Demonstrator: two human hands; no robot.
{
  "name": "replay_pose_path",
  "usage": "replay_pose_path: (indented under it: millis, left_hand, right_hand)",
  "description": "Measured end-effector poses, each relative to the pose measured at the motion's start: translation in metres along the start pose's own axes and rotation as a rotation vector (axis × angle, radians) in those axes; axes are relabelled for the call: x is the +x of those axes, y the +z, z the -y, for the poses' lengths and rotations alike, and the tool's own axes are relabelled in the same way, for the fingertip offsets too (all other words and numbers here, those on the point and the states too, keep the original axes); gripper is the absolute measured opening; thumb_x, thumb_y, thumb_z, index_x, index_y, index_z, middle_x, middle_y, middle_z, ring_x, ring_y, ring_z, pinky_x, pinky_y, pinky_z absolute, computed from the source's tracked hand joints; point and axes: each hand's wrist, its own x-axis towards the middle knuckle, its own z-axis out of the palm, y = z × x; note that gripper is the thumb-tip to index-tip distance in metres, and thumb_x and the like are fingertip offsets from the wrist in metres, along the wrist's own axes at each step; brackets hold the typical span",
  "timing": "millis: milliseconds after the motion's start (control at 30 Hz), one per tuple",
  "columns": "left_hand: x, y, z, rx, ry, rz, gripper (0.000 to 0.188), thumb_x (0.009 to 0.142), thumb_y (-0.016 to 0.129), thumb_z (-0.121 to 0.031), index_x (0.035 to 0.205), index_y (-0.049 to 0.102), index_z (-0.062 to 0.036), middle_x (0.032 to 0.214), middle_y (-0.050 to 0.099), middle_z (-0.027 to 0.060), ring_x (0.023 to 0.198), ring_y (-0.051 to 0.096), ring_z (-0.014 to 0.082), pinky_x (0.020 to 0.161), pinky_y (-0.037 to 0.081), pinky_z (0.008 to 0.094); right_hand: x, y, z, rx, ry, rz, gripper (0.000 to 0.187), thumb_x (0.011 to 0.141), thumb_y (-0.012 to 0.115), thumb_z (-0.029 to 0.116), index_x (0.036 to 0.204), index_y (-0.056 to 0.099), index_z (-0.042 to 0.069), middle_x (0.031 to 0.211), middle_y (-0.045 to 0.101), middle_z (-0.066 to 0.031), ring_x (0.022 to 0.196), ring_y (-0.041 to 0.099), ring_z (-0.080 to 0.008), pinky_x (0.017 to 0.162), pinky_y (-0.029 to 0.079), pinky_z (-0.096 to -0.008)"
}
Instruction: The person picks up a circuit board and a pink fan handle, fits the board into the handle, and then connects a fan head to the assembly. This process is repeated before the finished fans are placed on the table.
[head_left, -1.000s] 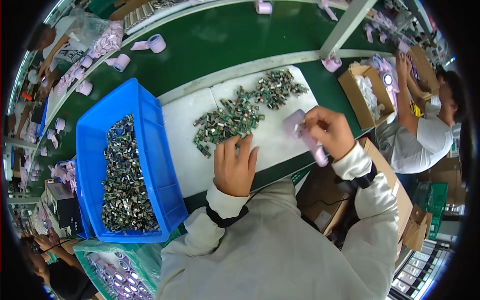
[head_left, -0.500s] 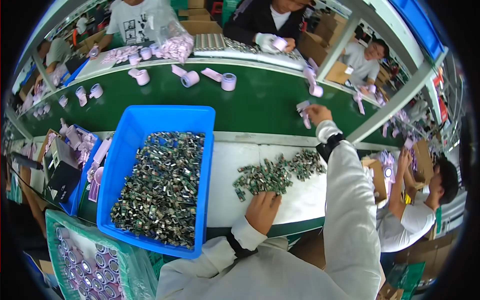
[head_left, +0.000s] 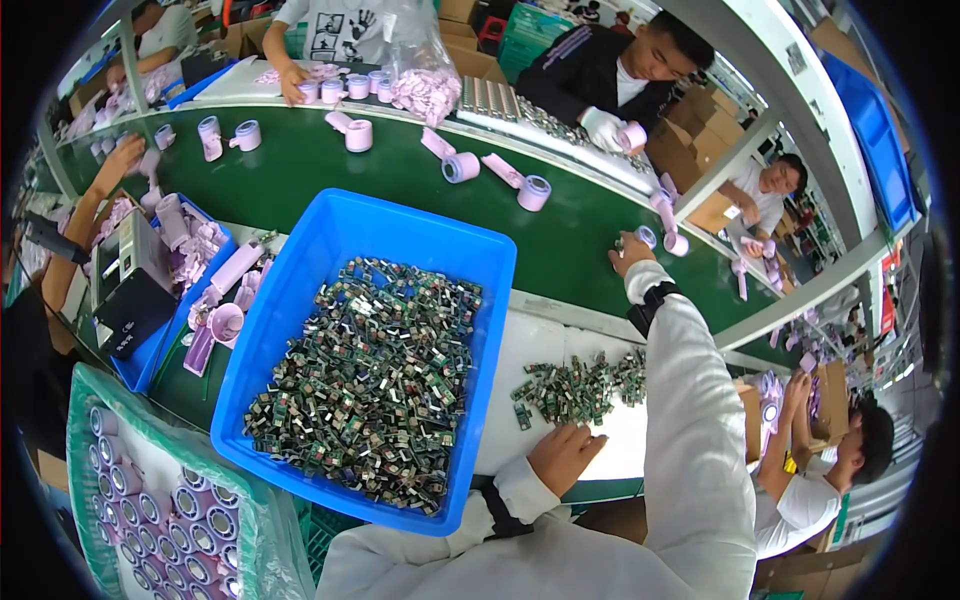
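My right hand (head_left: 632, 254) reaches out over the green conveyor belt (head_left: 400, 200), its fingers closed around a lilac handheld-fan part (head_left: 646, 238); only its round end shows clearly. My left hand (head_left: 567, 458) lies on the white work surface (head_left: 508, 432), fingers stretched out and nothing seen in them. Just beyond it is a loose heap of small green circuit boards (head_left: 580, 388). To its left stands a big blue bin (head_left: 488, 360) full of similar circuit boards (head_left: 365, 385).
Several lilac fan parts (head_left: 535, 192) lie along the belt. A green-lined crate (head_left: 90, 385) of lilac cylinders stands at lower left, near a black box (head_left: 145, 310). Co-workers sit across the belt; another person's arm (head_left: 100, 195) reaches in at left. A white frame post (head_left: 800, 290) slants at right.
The view has swung left, so the bin and belt appear further right. My right hand has closed around the lilac part; my left hand's fingers have come away from the circuit-board heap.
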Motion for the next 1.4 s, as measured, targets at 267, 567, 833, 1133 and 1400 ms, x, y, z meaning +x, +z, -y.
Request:
replay_pose_path:
  millis: [267,567,833,1133,1400]
  left_hand:
    - [-0.006,0.021,-0.001,-0.215,0.074,-0.144,0.017,0.088,0.064,-0.01,0.104,0.065,-0.0049,0.094,0.062,0.0081,0.086,0.062,0.0255,0.074,0.053,0.0364]
    - [-0.019,0.03,-0.001,-0.205,-0.039,0.12,0.018,0.09,0.064,-0.012,0.106,0.066,-0.0052,0.097,0.061,0.0113,0.09,0.062,0.0272,0.081,0.053,0.0346]
    - [0.017,-0.034,-0.012,-0.282,-0.141,-0.178,0.027,0.085,0.071,0.0,0.112,0.068,-0.0001,0.103,0.068,0.0149,0.091,0.067,0.0281,0.081,0.055,0.035]
    - [0.025,-0.023,-0.029,-0.457,-0.103,0.145,0.027,0.081,0.073,0.003,0.108,0.068,-0.0016,0.097,0.068,0.0132,0.081,0.067,0.028,0.072,0.055,0.0339]
    - [0.009,-0.007,-0.024,-0.409,0.038,0.367,0.027,0.078,0.073,0.002,0.104,0.067,-0.0016,0.088,0.067,0.0105,0.071,0.064,0.0263,0.064,0.052,0.0353]
  right_hand:
    - [0.058,0.02,0.144,0.241,-0.106,-0.144,0.084,0.076,0.075,0.05,0.145,0.044,0.012,0.138,0.052,-0.025,0.127,0.053,-0.0382,0.104,0.046,-0.0464]
    - [0.04,-0.009,0.102,0.433,-0.129,-0.033,0.071,0.067,0.086,0.044,0.122,0.055,0.012,0.113,0.069,-0.018,0.105,0.067,-0.0362,0.094,0.052,-0.0418]
    - [-0.227,-0.151,0.024,0.692,-0.292,0.108,0.053,0.079,0.077,0.0,0.127,0.056,0.009,0.128,0.06,-0.0122,0.109,0.065,-0.0233,0.088,0.055,-0.0353]
    - [-0.396,-0.079,-0.007,0.458,-0.16,-0.036,0.056,0.074,0.073,-0.005,0.127,0.062,0.012,0.136,0.054,-0.0144,0.109,0.063,-0.0363,0.089,0.055,-0.0375]
    - [-0.413,-0.057,0.037,0.57,0.059,-0.062,0.036,0.081,0.07,0.003,0.116,0.071,0.011,0.095,0.072,-0.0144,0.073,0.069,-0.0274,0.068,0.056,-0.0373]
